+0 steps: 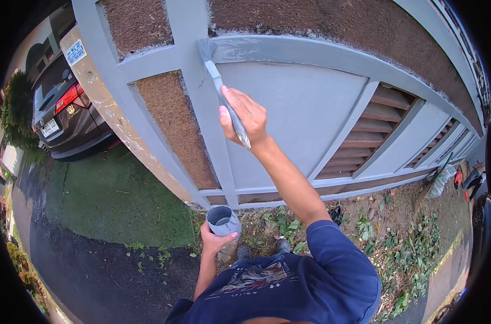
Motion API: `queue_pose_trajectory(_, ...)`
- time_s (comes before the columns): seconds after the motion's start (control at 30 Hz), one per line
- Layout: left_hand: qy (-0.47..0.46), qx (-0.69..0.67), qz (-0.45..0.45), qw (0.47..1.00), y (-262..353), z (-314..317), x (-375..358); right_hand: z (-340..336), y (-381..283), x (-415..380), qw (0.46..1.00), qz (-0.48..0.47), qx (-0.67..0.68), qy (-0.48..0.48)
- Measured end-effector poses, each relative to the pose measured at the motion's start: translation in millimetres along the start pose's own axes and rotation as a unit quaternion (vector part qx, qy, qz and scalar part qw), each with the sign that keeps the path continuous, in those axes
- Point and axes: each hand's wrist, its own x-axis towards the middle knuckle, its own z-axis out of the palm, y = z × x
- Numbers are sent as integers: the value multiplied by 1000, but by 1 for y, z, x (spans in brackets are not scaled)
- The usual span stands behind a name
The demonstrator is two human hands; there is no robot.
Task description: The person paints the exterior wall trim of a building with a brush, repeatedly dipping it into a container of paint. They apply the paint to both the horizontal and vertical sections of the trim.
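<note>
My right hand (244, 117) is closed around the handle of a paintbrush (219, 86), whose bristles touch the grey wall frame (191, 65) beside a long horizontal band (278, 49) with streaky, wet-looking paint. Below that band lies a smooth light-grey panel (294, 119). Low down, close to my body, my left hand (213, 237) holds a grey cup (224, 220) by its side, opening upward, with grey paint visible inside. Rough brown panels (172, 124) are set between the grey frame strips to the left and above.
Slatted brown vents (372, 129) sit in the wall to the right. A dark parked car (67, 113) stands at the left beyond the wall's edge. Leaves and plants (412, 248) cover the ground at right. A clear plastic bag (442, 181) lies near the wall's far end.
</note>
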Motion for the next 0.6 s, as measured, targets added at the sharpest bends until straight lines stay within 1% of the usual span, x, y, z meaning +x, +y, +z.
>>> queue_pose_trajectory(0.03, -3, 3, -1, 1000, 0, -9, 0, -2, -1, 0, 1000, -5, -12, -7)
queue_pose_trajectory(0.1, -13, 21, 1, 1000, -2, -27, -1, -22, 14, -7, 998, 20, -63, 3)
queue_pose_trajectory(0.17, -10, 12, 8, 1000, 2, -36, 0, -60, 30, -16, 988, 84, -126, 12)
queue_pose_trajectory(0.27, -14, 7, 21, 1000, 2, -47, 5, -107, 44, -13, 968, 82, -230, 60)
queue_pose_trajectory(0.3, -23, 12, 20, 999, 0, -51, 5, -113, 46, -12, 969, 80, -228, 58)
queue_pose_trajectory(0.37, -22, 15, 26, 999, -3, -56, 3, -119, 49, -15, 936, 102, -309, 137)
queue_pose_trajectory(0.47, -16, 9, 26, 1000, 2, -59, -1, -79, 34, -22, 939, 110, -283, 160)
queue_pose_trajectory(0.53, -13, 4, 17, 1000, 7, -60, -6, -35, 13, -26, 960, 96, -234, 116)
queue_pose_trajectory(0.6, 1, 8, 10, 1000, 9, -62, -10, 11, -5, -28, 978, 105, -153, 95)
